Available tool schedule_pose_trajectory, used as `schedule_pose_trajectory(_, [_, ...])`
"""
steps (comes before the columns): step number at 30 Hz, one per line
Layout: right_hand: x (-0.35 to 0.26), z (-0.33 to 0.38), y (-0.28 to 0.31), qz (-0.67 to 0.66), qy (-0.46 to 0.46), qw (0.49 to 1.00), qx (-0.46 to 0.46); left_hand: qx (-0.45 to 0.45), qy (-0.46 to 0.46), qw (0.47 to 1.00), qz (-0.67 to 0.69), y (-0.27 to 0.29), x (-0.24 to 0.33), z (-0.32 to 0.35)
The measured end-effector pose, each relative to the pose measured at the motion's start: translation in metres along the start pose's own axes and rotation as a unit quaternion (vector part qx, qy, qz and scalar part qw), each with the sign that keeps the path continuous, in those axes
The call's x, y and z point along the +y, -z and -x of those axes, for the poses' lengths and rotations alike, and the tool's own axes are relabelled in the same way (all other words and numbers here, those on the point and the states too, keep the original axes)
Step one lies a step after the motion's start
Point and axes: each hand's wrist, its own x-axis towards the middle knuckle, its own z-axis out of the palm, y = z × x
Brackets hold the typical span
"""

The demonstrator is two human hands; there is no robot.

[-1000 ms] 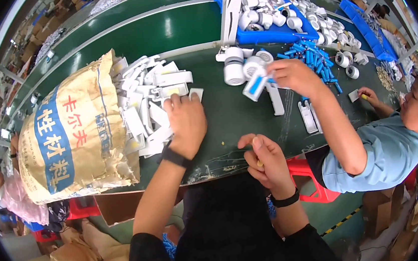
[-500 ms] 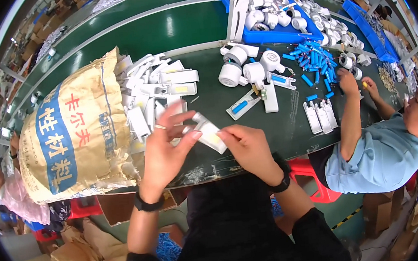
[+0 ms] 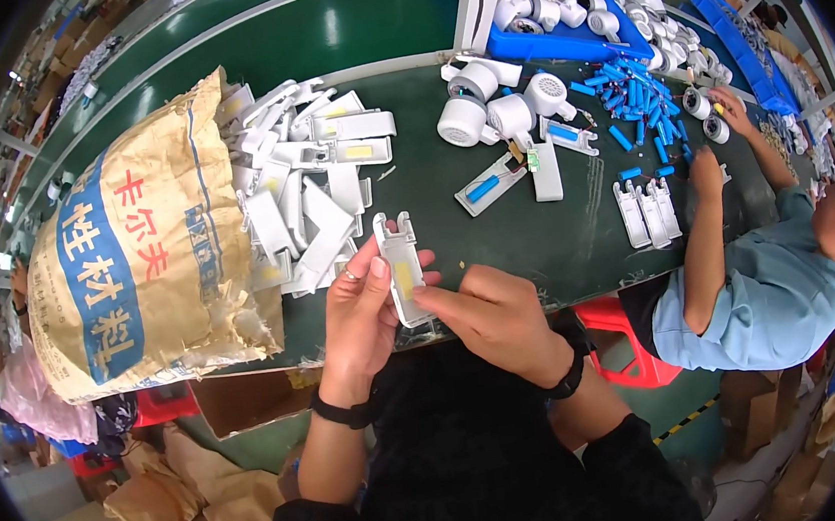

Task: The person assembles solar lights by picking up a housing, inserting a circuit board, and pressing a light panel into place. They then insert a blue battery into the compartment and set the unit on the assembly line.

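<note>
The left hand (image 3: pixel 349 332) has its grip clamped on a slim white plastic housing (image 3: pixel 398 252), thumb along the near-left edge and fingers behind, with fingertips showing past the right edge. The housing stands lengthwise in that grip, its hooked end pointing away from the person and rising clear of the thumb, its open face turned up. A pale yellow strip (image 3: pixel 405 280) lies inside its hollow.

The right hand (image 3: pixel 506 320) comes in from the right, its extended index finger meeting the housing's lower part beside the strip; whether its thumb also pinches the piece cannot be told. The housing is held above the near edge of the green counter (image 3: pixel 413 211).

Beyond the left hand, a heap of similar white housings (image 3: pixel 318 220) spills from the mouth of a tan sack (image 3: pixel 163 275). Farther right on the counter are white round-headed units (image 3: pixel 462 121), a tray-like shell with a blue cylinder (image 3: pixel 482 189), three white shells side by side (image 3: pixel 646 213) and a scatter of blue cylinders (image 3: pixel 636 104), near a co-worker in a light blue shirt (image 3: pixel 758 303).
</note>
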Motion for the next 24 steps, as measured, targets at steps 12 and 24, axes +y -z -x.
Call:
schedule_pose_trajectory(12, [0.000,0.000,-0.003,0.018,0.074,0.997,-0.032,-0.014,0.034,0.999,-0.002,0.005,0.001,0.002])
schedule_pose_trajectory(24, [0.008,0.005,-0.011,-0.085,-0.035,0.995,-0.039,-0.041,0.030,0.989,-0.136,0.003,0.002,0.001])
